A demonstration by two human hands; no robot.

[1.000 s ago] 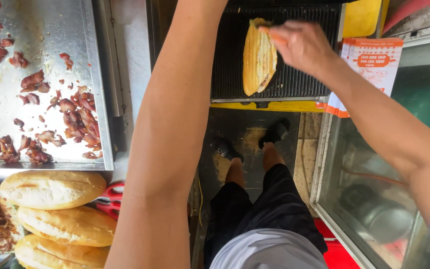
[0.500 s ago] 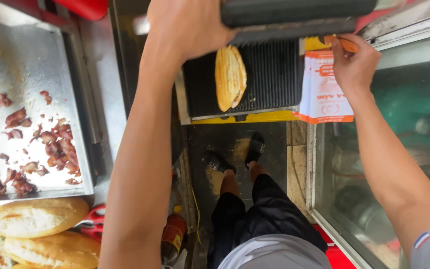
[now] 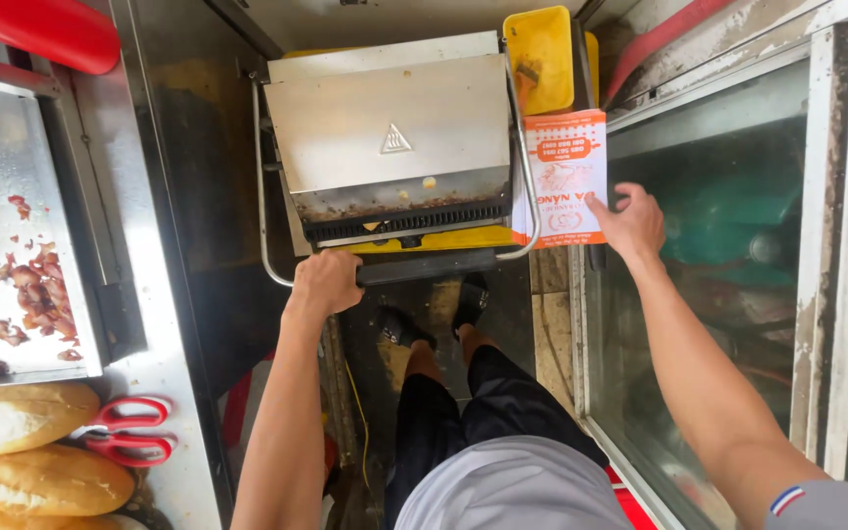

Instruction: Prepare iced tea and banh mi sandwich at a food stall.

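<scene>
Press lid (image 3: 390, 128) now shut w/ left hand (image 3: 326, 283), bread hidden.

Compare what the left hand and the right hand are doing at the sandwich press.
The left hand is curled tight around the press's black handle bar; the right hand is spread open, fingertips on the orange-and-white paper bag. The left hand sits in front of the shut press lid; the right hand is off to its side by the glass case. Both arms are bare and extended forward.
</scene>
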